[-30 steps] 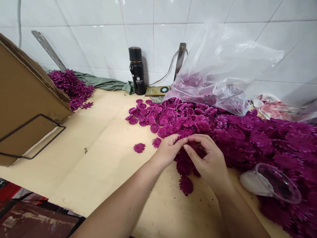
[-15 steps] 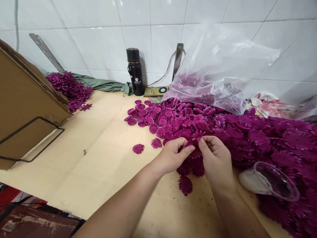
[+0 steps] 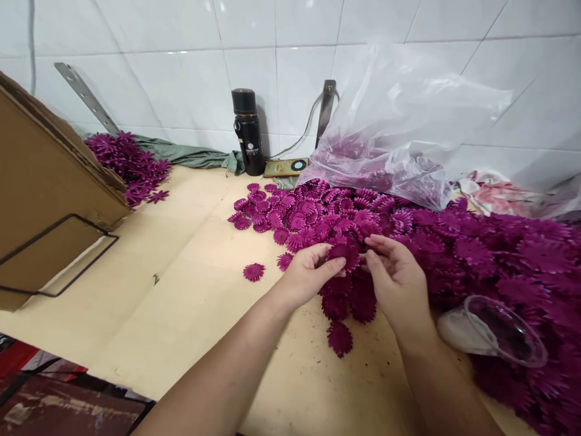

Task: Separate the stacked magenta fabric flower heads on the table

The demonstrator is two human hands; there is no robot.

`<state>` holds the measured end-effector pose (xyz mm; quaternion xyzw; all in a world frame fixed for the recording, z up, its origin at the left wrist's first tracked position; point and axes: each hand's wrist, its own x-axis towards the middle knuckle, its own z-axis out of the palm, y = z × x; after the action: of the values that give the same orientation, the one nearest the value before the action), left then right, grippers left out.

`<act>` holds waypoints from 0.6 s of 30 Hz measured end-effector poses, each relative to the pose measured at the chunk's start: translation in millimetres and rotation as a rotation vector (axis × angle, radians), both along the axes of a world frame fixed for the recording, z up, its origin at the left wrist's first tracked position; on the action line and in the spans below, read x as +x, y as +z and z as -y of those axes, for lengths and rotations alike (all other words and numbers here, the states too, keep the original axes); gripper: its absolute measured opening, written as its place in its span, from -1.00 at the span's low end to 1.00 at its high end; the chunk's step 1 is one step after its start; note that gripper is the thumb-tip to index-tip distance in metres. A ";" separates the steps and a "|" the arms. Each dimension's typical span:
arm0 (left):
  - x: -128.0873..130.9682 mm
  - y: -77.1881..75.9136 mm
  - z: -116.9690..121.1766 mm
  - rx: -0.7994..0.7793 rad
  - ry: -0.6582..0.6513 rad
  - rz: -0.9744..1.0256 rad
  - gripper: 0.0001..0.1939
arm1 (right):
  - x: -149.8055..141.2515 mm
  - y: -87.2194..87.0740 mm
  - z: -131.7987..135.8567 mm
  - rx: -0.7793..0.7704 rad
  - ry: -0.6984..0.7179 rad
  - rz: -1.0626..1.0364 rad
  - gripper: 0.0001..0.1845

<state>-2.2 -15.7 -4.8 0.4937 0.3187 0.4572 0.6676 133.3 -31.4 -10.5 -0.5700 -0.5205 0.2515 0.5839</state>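
Observation:
A large heap of purple fabric flower petals (image 3: pixel 476 248) covers the right half of the pale table (image 3: pixel 181 290). My left hand (image 3: pixel 308 275) is closed in a pinch on one purple flower piece (image 3: pixel 345 254) at the heap's near edge. My right hand (image 3: pixel 394 278) meets it from the right, its fingers curled and touching the same piece. Several loose petals lie just below the hands, one petal (image 3: pixel 340 338) nearest me and a single petal (image 3: pixel 254 272) off to the left.
A clear plastic cup (image 3: pixel 503 330) lies tipped on the heap at right. A clear plastic bag (image 3: pixel 399 127) with more petals stands behind. A black flask (image 3: pixel 247 131) and a phone (image 3: pixel 287 166) are by the tiled wall. A cardboard box (image 3: pixel 49 181) and another petal pile (image 3: pixel 129 163) are at left.
Both hands lifted slightly from the heap and drew together; a flower piece now sits pinched between them, turned face-on, with the right fingers raised higher than before.

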 end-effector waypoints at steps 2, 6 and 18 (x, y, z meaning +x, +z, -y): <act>-1.2 -2.0 -2.2 0.014 0.035 -0.037 -0.67 | 1.7 1.1 1.2 0.030 -0.059 0.087 -0.76; -1.9 -6.9 -4.5 0.008 0.098 -0.111 -0.64 | 0.3 2.9 5.6 0.133 0.017 0.217 -0.79; 4.7 -11.4 -3.5 0.026 0.028 -0.111 -0.54 | -0.2 3.6 4.1 -0.071 0.395 -0.004 -0.83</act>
<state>2.5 -12.3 -16.2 0.5224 0.3559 0.4425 0.6362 133.1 -35.5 -6.9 -0.4767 -0.6118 0.3805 0.5037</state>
